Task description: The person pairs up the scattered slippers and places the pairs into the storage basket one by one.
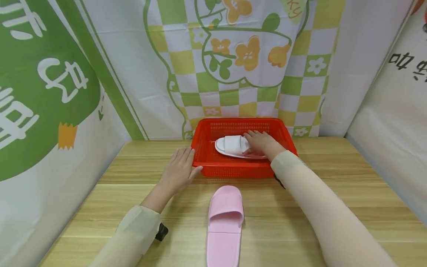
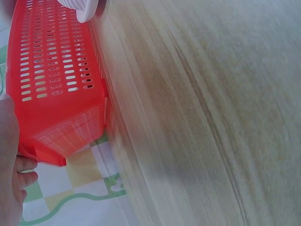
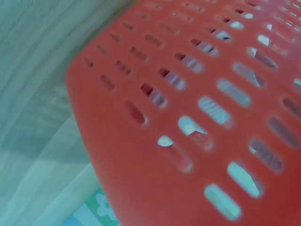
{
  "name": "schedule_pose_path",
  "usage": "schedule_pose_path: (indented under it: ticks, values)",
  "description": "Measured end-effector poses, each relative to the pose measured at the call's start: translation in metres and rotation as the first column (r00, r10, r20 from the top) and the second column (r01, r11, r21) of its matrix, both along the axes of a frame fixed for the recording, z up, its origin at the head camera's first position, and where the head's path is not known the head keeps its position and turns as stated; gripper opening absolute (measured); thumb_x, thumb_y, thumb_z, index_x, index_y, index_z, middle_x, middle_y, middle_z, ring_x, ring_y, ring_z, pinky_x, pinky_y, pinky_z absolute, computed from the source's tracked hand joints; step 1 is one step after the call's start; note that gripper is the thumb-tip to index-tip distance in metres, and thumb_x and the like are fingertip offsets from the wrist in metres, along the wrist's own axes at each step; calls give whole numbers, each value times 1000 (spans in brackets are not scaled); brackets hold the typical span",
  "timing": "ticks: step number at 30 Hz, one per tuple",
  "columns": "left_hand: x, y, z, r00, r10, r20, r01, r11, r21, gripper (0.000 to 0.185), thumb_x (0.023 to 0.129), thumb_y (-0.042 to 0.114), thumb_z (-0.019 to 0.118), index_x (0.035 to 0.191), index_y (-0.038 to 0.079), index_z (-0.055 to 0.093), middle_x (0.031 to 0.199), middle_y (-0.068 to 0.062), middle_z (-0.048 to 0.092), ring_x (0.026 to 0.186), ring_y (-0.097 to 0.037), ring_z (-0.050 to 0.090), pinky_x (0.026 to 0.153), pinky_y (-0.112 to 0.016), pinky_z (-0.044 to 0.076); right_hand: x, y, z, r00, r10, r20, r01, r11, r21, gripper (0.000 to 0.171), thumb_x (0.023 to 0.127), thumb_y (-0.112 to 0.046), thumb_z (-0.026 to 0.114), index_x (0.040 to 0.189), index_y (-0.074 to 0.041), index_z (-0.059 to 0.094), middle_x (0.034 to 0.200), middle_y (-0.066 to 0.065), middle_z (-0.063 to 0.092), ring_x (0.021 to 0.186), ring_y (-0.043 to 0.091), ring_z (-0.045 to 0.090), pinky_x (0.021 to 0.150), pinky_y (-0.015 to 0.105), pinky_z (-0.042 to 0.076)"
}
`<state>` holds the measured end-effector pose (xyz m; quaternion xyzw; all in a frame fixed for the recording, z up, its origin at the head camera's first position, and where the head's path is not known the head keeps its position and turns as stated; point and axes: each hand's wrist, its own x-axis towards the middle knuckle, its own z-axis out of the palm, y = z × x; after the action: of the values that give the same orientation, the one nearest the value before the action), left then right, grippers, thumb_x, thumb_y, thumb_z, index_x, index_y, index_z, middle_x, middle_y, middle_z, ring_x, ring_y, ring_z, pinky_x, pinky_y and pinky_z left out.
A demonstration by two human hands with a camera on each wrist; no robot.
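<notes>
Red basket (image 1: 233, 168): right hand (image 1: 261, 144) hides white slipper (image 1: 230, 145) heel, grip unclear; left hand (image 1: 178, 172) flat alongside.

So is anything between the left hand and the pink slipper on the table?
Nothing visible. The left hand rests against the red basket's left corner, and only bare wooden table lies between it and the pink slipper. The right hand is on the white slipper in the basket.

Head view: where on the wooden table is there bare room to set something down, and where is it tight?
Bare wood lies right of the pink ribbed slipper up to the right sleeve, and left of the red perforated plastic basket toward the green-and-white cloth wall. The basket is crowded: the white slipper and right hand fill its middle, and the left hand touches its left wall.
</notes>
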<state>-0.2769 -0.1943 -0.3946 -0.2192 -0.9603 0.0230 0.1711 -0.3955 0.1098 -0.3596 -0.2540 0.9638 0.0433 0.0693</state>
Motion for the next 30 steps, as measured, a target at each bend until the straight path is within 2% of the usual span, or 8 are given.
schedule_pose_path:
  ticks: [12,15,20,30]
  values:
    - [1,-1,3,1000,-11,14,11,1000,-2,68,101,45,43,144,-8,38,148,-25,38,139,-39,30,115,-49,16,1,5,4,997,51,-49,-49,998,30,85,92,-50,60,153,-2,25,157,21,22,144,40,16,113,58,10]
    - [1,-3,2,1000,-13,16,13,1000,-6,68,101,45,41,144,-8,38,148,-24,38,139,-38,30,116,-48,14,3,4,5,994,72,-79,-70,997,31,84,92,-49,60,153,-2,25,156,21,23,143,40,17,113,59,11]
    - [1,-4,2,999,-29,-21,29,999,-15,67,101,44,44,142,-8,41,146,-24,41,137,-39,34,115,-49,18,7,5,8,985,106,-134,-101,994,47,83,93,-47,61,153,-2,25,156,21,24,142,40,21,112,60,14]
    - [1,-5,1,998,-47,-37,46,999,-18,65,101,43,45,141,-8,43,146,-24,41,136,-39,34,115,-50,18,9,12,13,966,152,-208,-145,988,45,78,92,-46,62,150,-4,34,151,21,35,139,41,29,112,60,17]
